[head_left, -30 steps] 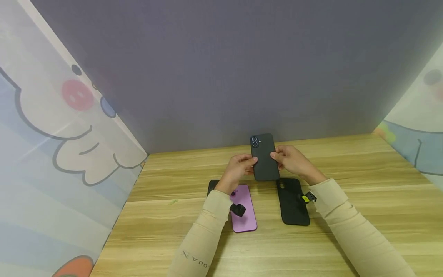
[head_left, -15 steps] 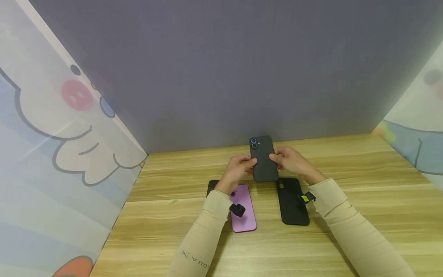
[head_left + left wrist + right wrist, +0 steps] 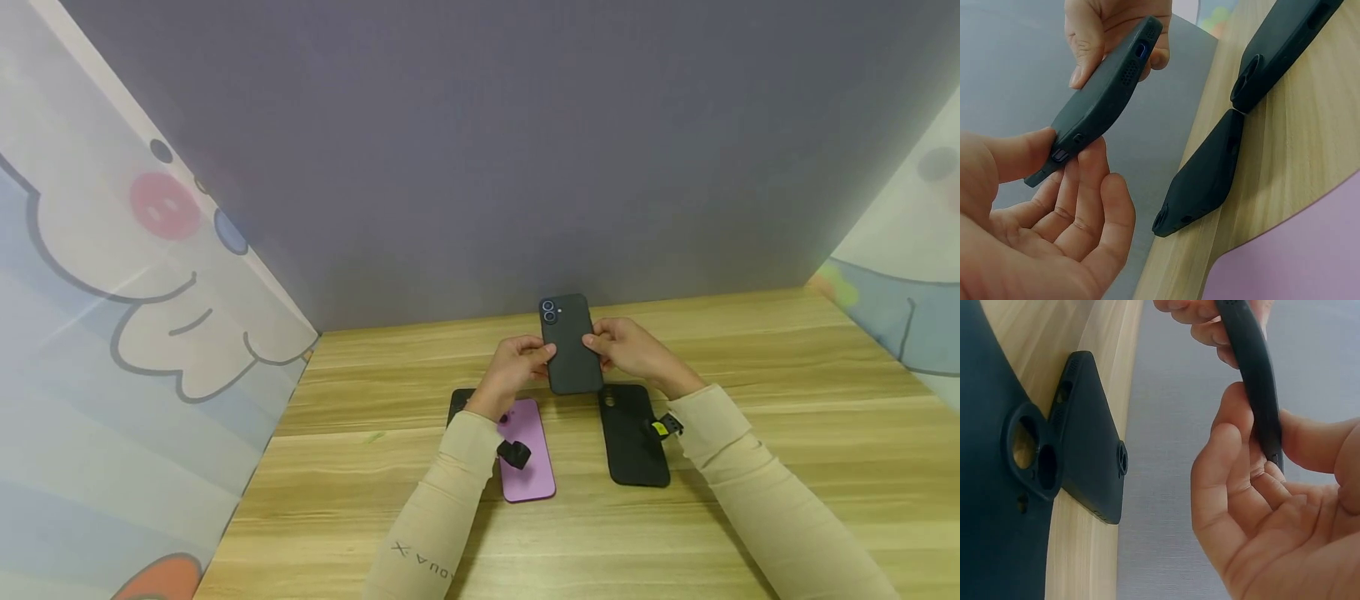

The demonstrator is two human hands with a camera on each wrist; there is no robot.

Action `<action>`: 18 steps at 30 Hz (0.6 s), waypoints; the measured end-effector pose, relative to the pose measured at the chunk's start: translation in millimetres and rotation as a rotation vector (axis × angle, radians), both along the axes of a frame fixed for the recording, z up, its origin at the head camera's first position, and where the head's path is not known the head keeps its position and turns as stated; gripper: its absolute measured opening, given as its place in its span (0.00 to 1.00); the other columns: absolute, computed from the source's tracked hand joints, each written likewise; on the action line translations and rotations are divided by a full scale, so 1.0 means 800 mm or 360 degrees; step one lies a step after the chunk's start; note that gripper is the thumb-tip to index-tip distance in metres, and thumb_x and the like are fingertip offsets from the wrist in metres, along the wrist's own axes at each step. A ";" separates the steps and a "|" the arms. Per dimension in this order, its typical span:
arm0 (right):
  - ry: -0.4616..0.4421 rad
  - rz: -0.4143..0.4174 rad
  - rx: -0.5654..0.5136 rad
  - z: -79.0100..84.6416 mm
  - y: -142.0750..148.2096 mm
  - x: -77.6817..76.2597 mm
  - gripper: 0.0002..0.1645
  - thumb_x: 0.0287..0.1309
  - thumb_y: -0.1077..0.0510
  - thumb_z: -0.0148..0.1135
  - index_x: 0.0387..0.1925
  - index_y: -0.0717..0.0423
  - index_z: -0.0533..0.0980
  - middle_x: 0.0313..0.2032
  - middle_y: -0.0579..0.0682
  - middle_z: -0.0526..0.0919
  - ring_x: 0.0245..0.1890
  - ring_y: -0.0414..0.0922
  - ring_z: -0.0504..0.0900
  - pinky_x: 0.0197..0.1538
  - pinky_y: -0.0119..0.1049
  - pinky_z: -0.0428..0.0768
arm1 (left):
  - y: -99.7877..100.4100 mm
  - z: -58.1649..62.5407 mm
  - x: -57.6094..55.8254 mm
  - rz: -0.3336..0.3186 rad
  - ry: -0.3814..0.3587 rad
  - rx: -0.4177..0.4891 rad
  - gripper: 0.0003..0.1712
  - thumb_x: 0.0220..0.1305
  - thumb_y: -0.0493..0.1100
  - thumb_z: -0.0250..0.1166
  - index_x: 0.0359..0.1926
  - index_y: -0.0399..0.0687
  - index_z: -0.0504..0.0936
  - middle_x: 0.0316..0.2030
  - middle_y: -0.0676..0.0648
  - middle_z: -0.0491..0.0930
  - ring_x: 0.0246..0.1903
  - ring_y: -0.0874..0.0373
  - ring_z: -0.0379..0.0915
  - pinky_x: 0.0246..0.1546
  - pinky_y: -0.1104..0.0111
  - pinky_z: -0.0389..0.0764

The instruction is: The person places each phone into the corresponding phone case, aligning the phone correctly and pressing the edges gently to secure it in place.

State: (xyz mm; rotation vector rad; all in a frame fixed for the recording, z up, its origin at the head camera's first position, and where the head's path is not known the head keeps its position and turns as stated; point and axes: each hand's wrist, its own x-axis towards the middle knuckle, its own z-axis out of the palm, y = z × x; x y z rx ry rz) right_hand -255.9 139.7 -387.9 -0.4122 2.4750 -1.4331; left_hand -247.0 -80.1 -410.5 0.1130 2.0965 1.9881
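Sleeve print: L sleeve (image 3: 438, 500) bears dark letters, upside down to the cam; X, A & U legible, the rest curls out of sight.
Yellow label: on the R clip (image 3: 670, 426) by the R cuff; any text too small to read.
Half hidden: dark item (image 3: 458, 402), mostly under the L wrist, only its far end showing; pink phone (image 3: 536, 471), partly covered by L clip (image 3: 514, 454) & sleeve.
Seen in wrist views only: far case (image 3: 1200, 178), blk, on desk (image 3: 600, 542); its end lies right by near case (image 3: 628, 446), touching or not, can't tell.
Cut off: near case runs out of frame in both wrist views; wood shows thru its cam hole.
Blk phone (image 3: 573, 354): matte, back to head cam, two stacked lenses upper L w/ small dot beside; port slot & dotted grille on bottom edge, cut-outs along one side. Front can't be seen.
Location: blk phone held up over desk, beyond near case, before grey wall (image 3: 525, 167).
L grip (image 3: 516, 365): pinching blk phone's L side, thumb on back, fingers behind.
R grip (image 3: 628, 347): pinching the R side, same hold.
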 end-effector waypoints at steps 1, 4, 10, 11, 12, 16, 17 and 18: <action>0.0000 -0.0004 -0.0006 0.000 0.000 0.000 0.16 0.78 0.58 0.51 0.50 0.70 0.75 0.31 0.51 0.85 0.31 0.43 0.80 0.40 0.42 0.85 | 0.000 0.000 0.000 -0.0001 -0.0003 0.0000 0.13 0.73 0.42 0.65 0.49 0.35 0.84 0.31 0.51 0.83 0.28 0.59 0.80 0.44 0.62 0.86; 0.0014 -0.0009 -0.0025 -0.001 -0.001 -0.001 0.16 0.78 0.58 0.51 0.50 0.71 0.75 0.32 0.51 0.85 0.31 0.43 0.79 0.39 0.39 0.84 | 0.000 0.000 -0.001 -0.0009 -0.0010 0.0004 0.13 0.73 0.42 0.65 0.49 0.35 0.84 0.31 0.51 0.83 0.29 0.59 0.80 0.48 0.57 0.86; 0.0032 -0.0023 -0.0037 0.000 -0.002 0.001 0.16 0.78 0.59 0.51 0.50 0.71 0.74 0.32 0.51 0.85 0.32 0.44 0.79 0.39 0.39 0.83 | -0.001 -0.002 -0.003 -0.0027 0.0000 0.0007 0.14 0.73 0.42 0.64 0.51 0.35 0.83 0.32 0.51 0.83 0.29 0.59 0.81 0.54 0.50 0.84; 0.0033 -0.0026 -0.0036 0.001 -0.002 0.001 0.16 0.78 0.59 0.51 0.50 0.70 0.74 0.32 0.51 0.84 0.32 0.44 0.78 0.39 0.39 0.83 | -0.001 -0.002 -0.003 -0.0029 0.0000 0.0006 0.14 0.73 0.42 0.64 0.51 0.35 0.83 0.32 0.51 0.83 0.30 0.59 0.81 0.54 0.50 0.83; 0.0034 -0.0027 -0.0037 0.000 -0.002 0.001 0.15 0.78 0.59 0.51 0.50 0.70 0.75 0.32 0.51 0.84 0.32 0.45 0.78 0.39 0.39 0.83 | -0.001 -0.002 -0.002 -0.0029 -0.0001 0.0007 0.14 0.73 0.42 0.64 0.51 0.35 0.83 0.33 0.50 0.83 0.30 0.59 0.81 0.55 0.49 0.83; 0.0039 -0.0030 -0.0029 0.000 -0.001 0.001 0.15 0.78 0.59 0.50 0.49 0.70 0.75 0.31 0.51 0.84 0.32 0.45 0.78 0.38 0.37 0.82 | 0.000 -0.002 -0.001 -0.0023 -0.0002 0.0004 0.14 0.73 0.43 0.64 0.51 0.36 0.83 0.33 0.50 0.83 0.30 0.59 0.81 0.55 0.50 0.83; 0.0037 -0.0030 -0.0028 0.000 -0.001 0.001 0.15 0.79 0.59 0.50 0.49 0.70 0.75 0.32 0.51 0.84 0.32 0.45 0.78 0.38 0.36 0.82 | 0.000 -0.002 -0.001 -0.0022 -0.0002 0.0004 0.14 0.73 0.42 0.64 0.51 0.35 0.84 0.33 0.50 0.83 0.30 0.59 0.81 0.54 0.50 0.83; 0.0036 -0.0028 -0.0026 0.000 0.000 0.001 0.15 0.79 0.59 0.50 0.49 0.70 0.75 0.32 0.51 0.84 0.32 0.45 0.78 0.38 0.36 0.82 | 0.000 -0.001 -0.001 -0.0021 -0.0002 0.0005 0.14 0.73 0.42 0.64 0.51 0.35 0.84 0.33 0.50 0.83 0.29 0.59 0.81 0.54 0.50 0.84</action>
